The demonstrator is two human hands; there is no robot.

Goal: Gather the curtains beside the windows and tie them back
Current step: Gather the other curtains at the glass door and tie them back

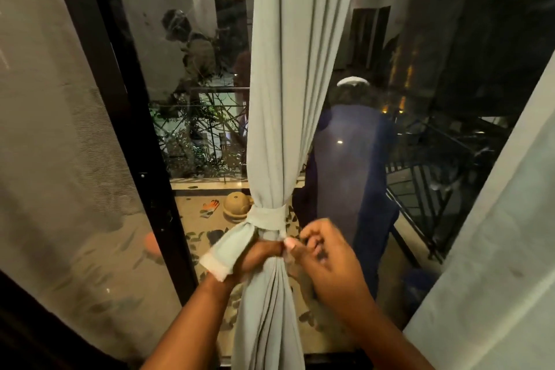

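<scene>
A pale grey-green curtain (288, 99) hangs gathered in front of the dark window glass. A tie-back band (265, 215) of the same cloth is wrapped around it at waist height. One loose end of the band (223, 252) flares out to the lower left. My left hand (258, 257) grips the curtain just under the band, beneath that loose end. My right hand (321, 252) pinches the band's other end at the knot, its thumb touching the left hand's fingers.
A black door frame (132, 129) runs down the left, with a mesh screen (45, 129) beyond it. A pale wall or curtain panel (495, 249) rises at right. Through the glass: a balcony floor, clay pot (235, 204), gloves, a black railing (420, 189).
</scene>
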